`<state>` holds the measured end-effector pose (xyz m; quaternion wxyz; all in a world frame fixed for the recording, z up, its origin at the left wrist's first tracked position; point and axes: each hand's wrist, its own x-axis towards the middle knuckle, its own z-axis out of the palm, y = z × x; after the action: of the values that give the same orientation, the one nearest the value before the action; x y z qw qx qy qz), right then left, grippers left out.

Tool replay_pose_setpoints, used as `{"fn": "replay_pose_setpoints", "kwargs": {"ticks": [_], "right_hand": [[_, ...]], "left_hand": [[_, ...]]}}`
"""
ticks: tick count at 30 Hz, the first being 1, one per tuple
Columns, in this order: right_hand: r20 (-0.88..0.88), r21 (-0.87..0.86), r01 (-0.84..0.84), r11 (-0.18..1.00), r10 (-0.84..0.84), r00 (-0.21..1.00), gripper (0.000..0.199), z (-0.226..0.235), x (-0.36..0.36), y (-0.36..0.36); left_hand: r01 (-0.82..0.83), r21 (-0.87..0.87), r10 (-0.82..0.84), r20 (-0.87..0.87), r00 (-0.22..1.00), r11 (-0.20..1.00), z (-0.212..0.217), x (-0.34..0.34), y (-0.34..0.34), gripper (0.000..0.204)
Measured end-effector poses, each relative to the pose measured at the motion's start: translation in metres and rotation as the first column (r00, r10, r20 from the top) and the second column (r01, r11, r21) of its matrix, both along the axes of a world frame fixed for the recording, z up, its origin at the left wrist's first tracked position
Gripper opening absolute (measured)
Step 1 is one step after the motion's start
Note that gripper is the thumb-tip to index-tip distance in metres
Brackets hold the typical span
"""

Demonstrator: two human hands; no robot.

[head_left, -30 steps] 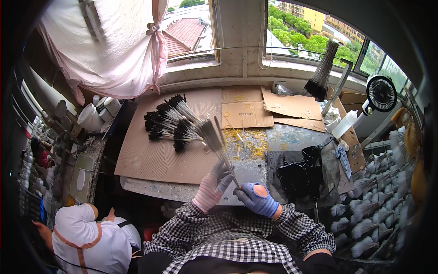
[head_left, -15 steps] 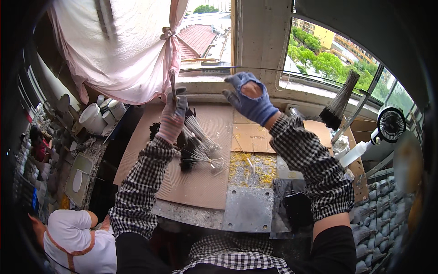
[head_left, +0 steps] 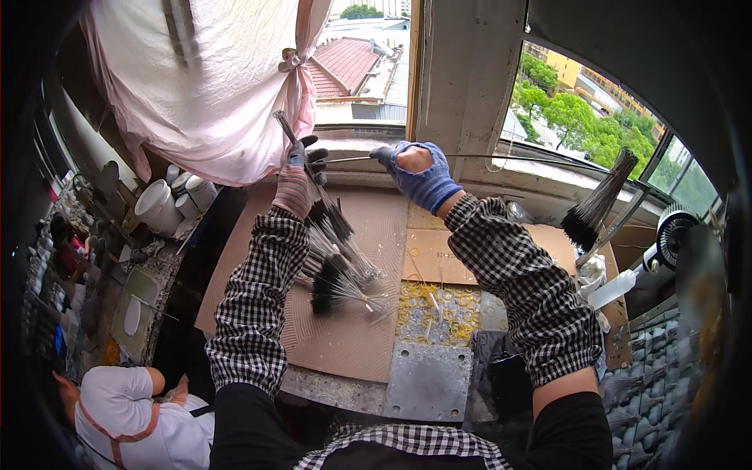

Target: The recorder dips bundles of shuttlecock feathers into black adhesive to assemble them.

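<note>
My left hand (head_left: pixel 296 174), in a striped glove with dark fingertips, is closed round a narrow bundle of thin stems (head_left: pixel 283 125). Its upper end sticks up above the fist; its lower end is hidden by the hand. My right hand (head_left: pixel 423 174), in a blue glove with a hole over the back, has its fingers closed at a thin dark wire (head_left: pixel 348 160) that runs across in front of the window. Below my left hand, several bundles of pale stems with black bristly ends (head_left: pixel 329 283) lie on a brown ridged board (head_left: pixel 352 337).
Yellow rubber bands (head_left: pixel 442 309) are scattered beside a grey metal plate (head_left: pixel 427 380) and cardboard (head_left: pixel 439 254). Another bundle (head_left: pixel 603 200) leans upright at right, near a small fan (head_left: pixel 677 227) and a white bottle (head_left: pixel 612 290). White buckets (head_left: pixel 157 204) and a person (head_left: pixel 141 407) are at left.
My right hand has lowered and its fingers have closed at the wire, which sits lower in view. The bundle in my left hand now tilts to the left. The view has shifted slightly.
</note>
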<state>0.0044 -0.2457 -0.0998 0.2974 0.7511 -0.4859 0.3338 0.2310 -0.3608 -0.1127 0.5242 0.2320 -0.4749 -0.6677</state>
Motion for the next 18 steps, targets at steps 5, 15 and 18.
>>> {"fn": "replay_pose_setpoints", "kwargs": {"ticks": [5,15,18], "right_hand": [[0.007,0.121,0.019,0.992,-0.020,1.000,0.019,0.011,0.002,0.021],[-0.007,0.142,0.037,0.989,-0.036,0.999,0.008,0.021,0.015,0.022],[-0.013,0.197,0.039,0.980,-0.037,0.999,0.010,0.027,0.014,0.022]], "left_hand": [[0.119,-0.110,-0.125,-0.043,0.991,0.987,-0.005,0.002,-0.003,0.033],[-0.224,-0.113,0.215,-0.086,0.973,0.968,-0.015,-0.005,-0.016,0.021],[0.021,-0.221,-0.047,-0.114,0.992,0.975,-0.038,0.015,-0.065,0.020]]}}
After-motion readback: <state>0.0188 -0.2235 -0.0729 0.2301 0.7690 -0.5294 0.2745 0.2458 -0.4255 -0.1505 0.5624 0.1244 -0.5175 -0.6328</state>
